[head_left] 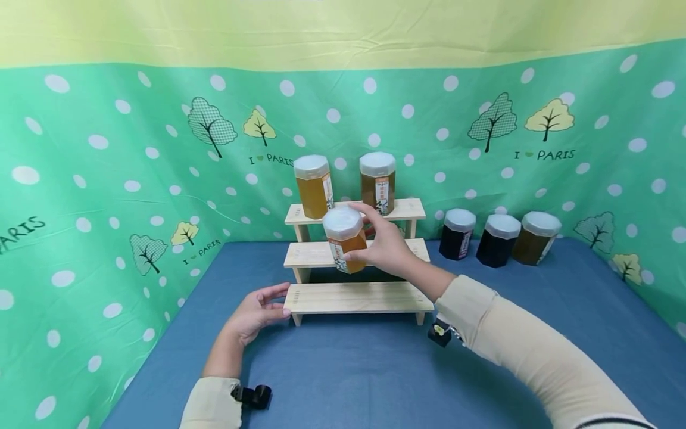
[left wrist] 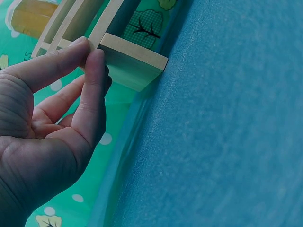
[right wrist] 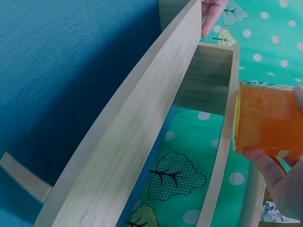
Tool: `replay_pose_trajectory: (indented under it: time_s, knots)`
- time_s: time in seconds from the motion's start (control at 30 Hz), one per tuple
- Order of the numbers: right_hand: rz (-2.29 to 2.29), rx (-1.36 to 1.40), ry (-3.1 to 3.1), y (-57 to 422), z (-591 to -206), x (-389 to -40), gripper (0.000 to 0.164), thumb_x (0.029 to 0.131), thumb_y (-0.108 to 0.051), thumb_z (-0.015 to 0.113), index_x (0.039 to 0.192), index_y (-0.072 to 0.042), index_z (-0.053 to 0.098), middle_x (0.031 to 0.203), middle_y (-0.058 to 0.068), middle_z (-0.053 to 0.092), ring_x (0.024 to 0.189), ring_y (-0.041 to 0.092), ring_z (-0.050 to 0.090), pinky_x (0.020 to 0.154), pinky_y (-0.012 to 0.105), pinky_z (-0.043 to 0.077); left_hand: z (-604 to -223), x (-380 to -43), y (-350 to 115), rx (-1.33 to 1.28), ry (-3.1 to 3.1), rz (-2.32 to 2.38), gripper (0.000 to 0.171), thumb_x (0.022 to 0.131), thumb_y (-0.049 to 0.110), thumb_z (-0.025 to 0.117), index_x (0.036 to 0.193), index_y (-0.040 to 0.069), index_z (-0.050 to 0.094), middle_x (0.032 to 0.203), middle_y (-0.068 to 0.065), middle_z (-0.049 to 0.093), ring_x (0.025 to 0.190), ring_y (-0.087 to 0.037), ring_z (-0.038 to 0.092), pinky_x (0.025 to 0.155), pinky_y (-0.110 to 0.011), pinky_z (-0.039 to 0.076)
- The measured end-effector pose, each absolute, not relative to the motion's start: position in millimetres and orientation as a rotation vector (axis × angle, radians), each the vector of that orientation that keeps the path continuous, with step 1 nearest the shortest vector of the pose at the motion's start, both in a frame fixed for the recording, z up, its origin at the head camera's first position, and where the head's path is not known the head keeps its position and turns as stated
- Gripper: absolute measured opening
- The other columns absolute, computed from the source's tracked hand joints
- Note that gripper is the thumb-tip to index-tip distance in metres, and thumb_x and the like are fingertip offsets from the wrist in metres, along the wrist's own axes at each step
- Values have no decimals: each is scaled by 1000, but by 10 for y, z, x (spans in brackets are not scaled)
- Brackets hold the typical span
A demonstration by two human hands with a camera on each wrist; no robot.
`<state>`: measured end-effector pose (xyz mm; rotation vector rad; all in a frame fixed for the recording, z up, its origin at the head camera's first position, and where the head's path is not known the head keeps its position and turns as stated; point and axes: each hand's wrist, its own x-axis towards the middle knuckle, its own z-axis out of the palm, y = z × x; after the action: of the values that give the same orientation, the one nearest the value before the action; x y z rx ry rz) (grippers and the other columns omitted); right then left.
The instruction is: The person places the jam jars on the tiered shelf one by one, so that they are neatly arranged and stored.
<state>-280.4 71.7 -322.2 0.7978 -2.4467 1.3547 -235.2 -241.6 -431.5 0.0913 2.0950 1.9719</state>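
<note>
A green cloth (head_left: 332, 89) is hanging behind and along both sides, with white dots (head_left: 287, 88) covering it and a yellow band (head_left: 343, 36) running across its top. Checked trees (head_left: 211, 122) and yellow trees (head_left: 259, 126) are pairing up in the print, "I PARIS" lettering (head_left: 270, 159) sitting near them. A blue bench (head_left: 348, 375) is spreading out in front. At its right rear, a dark jar (head_left: 454, 238) is standing just beside a near-black jar (head_left: 497, 245), which is partly covering a brown jar (head_left: 536, 241). Farther left and higher, an amber jar (head_left: 311, 193) and a labelled jar (head_left: 370, 187) are standing apart. All five are wearing pale lids (head_left: 460, 218).
</note>
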Motion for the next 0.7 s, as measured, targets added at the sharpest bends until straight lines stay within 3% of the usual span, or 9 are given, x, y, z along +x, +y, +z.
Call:
replay_pose_trajectory:
  time_s: [0.4,0.7]
  knots:
    - [1409,802,-2443,547,-3246,-2929,96,74,-17,87,151,-24,30,132,7,55,100,27,57,75,38,56,-4319,-2358,-2406,109,2082,1975,73,83,-8,70,147,-5,36,144,-28,40,96,-19,66,81,-32,57]
    - [1451,794,-2482,515,-3193,-2997,93,73,-15,88,148,-20,32,133,8,55,110,28,58,86,46,53,-4328,-2366,-2412,101,2099,1967,72,83,-8,70,147,-5,36,145,-27,39,95,-19,66,80,-32,57]
